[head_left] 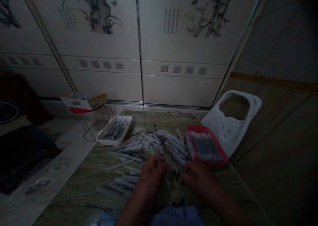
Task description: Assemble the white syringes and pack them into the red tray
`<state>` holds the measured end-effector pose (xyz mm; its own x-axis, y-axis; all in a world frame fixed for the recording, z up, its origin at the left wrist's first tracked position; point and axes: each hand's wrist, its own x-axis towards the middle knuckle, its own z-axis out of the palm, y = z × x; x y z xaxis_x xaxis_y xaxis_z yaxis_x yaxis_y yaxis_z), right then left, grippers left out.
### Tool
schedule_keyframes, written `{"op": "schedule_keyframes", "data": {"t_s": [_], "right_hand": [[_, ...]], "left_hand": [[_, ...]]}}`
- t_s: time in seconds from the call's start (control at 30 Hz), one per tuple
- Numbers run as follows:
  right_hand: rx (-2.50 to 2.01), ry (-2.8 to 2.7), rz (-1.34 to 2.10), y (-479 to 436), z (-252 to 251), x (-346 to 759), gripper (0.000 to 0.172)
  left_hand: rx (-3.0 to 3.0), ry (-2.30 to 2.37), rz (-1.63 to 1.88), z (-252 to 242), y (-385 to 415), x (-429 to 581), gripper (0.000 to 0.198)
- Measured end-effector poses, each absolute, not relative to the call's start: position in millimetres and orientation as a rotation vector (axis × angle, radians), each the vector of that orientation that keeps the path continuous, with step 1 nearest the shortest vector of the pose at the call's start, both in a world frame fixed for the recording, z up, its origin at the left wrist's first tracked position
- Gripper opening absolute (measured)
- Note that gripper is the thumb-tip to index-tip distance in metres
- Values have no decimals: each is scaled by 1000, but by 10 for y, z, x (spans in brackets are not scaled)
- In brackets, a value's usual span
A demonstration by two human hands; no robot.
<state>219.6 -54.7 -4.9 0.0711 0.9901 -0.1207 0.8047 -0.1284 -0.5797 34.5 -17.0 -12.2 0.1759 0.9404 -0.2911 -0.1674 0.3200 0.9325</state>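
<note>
The scene is dim. My left hand rests near the front of a green-topped table, its fingers pinched on a thin clear pen tube that slants down to the right. My right hand lies close beside it with fingers curled; what it holds, if anything, I cannot make out. Just beyond both hands spreads a loose pile of white pen barrels and dark refills. More barrels lie scattered left of my left hand.
A white tray with dark pens sits at the back left of the table. A red tray filled with pens sits at the right. A white plastic stool leans by the wall. A cardboard box stands at the left.
</note>
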Motion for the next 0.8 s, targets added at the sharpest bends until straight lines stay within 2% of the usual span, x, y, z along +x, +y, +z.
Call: {"op": "schedule_keyframes", "data": {"t_s": [0.1,0.3,0.4,0.5,0.63,0.8], "right_hand": [[-1835,-1800,742,-585,10,2111,10],[-1695,-1825,809,-627,93,2032,10],[-1619,-1789,846,-627,122,2057,17],[-1538,-1635,1000,-618,136,2059,23],[-1379,-1304,1274,-610,166,2009,18],[-1225,-1135,1249,-606,235,1974,26]], "left_hand": [[840,995,900,-125,-190,359,35],[722,867,942,-145,-176,326,30],[641,863,983,-120,-159,304,29],[581,843,1002,-99,-140,292,30],[533,794,1036,-79,-121,282,29],[521,786,1050,-8,-142,288,30]]}}
